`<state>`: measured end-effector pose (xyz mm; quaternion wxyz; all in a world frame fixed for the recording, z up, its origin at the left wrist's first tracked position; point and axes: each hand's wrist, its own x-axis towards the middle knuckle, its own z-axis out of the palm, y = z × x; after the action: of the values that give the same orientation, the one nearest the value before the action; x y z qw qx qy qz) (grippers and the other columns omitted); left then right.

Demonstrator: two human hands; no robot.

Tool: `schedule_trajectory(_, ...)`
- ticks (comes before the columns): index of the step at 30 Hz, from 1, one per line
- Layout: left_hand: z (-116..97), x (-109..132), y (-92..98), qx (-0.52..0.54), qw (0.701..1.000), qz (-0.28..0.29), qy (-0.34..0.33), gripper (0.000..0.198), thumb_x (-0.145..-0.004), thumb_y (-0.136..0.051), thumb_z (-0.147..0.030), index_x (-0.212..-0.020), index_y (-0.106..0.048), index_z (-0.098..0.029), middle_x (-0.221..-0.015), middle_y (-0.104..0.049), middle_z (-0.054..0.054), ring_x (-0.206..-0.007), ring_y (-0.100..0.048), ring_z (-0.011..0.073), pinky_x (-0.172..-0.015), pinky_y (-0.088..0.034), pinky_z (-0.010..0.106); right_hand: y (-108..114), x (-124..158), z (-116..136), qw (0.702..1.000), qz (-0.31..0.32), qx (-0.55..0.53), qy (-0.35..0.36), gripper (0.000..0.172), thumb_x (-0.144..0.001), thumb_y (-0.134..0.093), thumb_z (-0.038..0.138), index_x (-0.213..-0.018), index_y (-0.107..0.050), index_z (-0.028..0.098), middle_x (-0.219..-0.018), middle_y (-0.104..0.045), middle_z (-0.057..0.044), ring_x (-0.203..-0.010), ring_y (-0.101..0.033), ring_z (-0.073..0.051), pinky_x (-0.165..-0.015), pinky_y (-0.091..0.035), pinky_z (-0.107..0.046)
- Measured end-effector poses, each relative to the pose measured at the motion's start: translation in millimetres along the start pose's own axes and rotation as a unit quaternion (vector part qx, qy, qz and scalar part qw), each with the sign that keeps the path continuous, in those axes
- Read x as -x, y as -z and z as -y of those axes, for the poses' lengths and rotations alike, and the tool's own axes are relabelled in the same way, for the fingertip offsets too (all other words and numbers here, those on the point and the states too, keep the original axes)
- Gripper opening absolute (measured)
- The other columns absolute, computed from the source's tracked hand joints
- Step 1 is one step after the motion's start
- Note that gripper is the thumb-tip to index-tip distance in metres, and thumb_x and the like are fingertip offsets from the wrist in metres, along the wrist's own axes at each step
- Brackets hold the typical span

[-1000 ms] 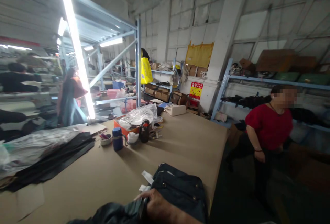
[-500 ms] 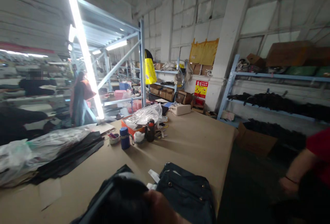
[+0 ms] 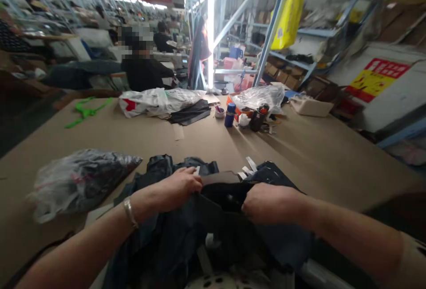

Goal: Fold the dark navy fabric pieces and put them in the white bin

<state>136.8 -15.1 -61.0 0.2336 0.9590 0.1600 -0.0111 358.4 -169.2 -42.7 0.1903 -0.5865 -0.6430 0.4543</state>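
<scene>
My left hand (image 3: 181, 186), with a bracelet at the wrist, pinches the left edge of an open dark bag (image 3: 213, 211). The opposite edge is gripped by my right hand (image 3: 271, 202), its fingers curled in. Between the hands the mouth of the bag gapes, showing a black inside and a stiff grey-brown rim at the back. Dark blue fabric pieces (image 3: 159, 165) lie bunched behind and left of my left hand. Beyond my right hand rests another dark piece (image 3: 274, 173) with small metal studs, white strips beside it. The bag's lower part is lost in shadow.
A clear plastic bag of dark material (image 3: 83, 178) lies on the brown table (image 3: 143, 140) at left. Farther back are a green strap (image 3: 87, 109), wrapped bundles (image 3: 163, 100), a blue flask (image 3: 230, 115) and a dark bottle (image 3: 258, 118). A person (image 3: 143, 67) sits beyond the table.
The view has swung left and down. Both hands now spread the dark bag's mouth; before, one blurred hand showed at a dark item. A person's arm at right has left view.
</scene>
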Motion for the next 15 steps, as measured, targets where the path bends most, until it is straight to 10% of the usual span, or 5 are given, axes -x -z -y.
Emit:
schedule_trajectory(3, 17.0, -17.0, 15.4, 0.084, 0.995, -0.028, -0.042, 0.023, -0.066, -0.047, -0.004, -0.059, -0.062, -0.019, -0.078, -0.063, 0.002, -0.087, -0.05, 0.0168, -0.093, -0.036, 0.031, 38.3, 3.9, 23.7, 0.994, 0.041, 0.095, 0.045, 0.006, -0.068, -0.064, 0.019, -0.069, -0.069, 0.022, -0.055, -0.062, 0.004, -0.052, -0.054, -0.011, -0.058, -0.043, -0.022)
schedule_trajectory(8, 11.2, -25.3, 29.3, 0.336, 0.923, -0.183, 0.038, 0.01, -0.061, -0.05, -0.014, -0.055, -0.057, -0.014, -0.088, -0.06, 0.005, -0.073, -0.054, 0.0142, -0.064, -0.043, 0.024, 44.8, -12.9, 34.3, 0.988, -0.133, 0.041, 0.067, 0.031, -0.079, -0.05, 0.038, -0.067, -0.068, 0.016, -0.058, -0.064, 0.005, -0.052, -0.055, -0.008, -0.052, -0.044, -0.015)
schedule_trajectory(15, -27.2, -25.3, 22.8, 0.599, 0.796, -0.087, 0.007, 0.019, -0.061, -0.062, -0.028, -0.074, -0.065, -0.013, -0.085, -0.065, 0.008, -0.085, -0.061, 0.0246, -0.074, -0.048, 0.033, 40.4, -45.8, 32.1, 0.983, -0.059, 0.086, 0.152, 0.021, -0.084, -0.052, 0.033, -0.083, -0.069, 0.021, -0.12, -0.057, 0.0, -0.116, -0.047, -0.02, -0.095, -0.037, -0.036)
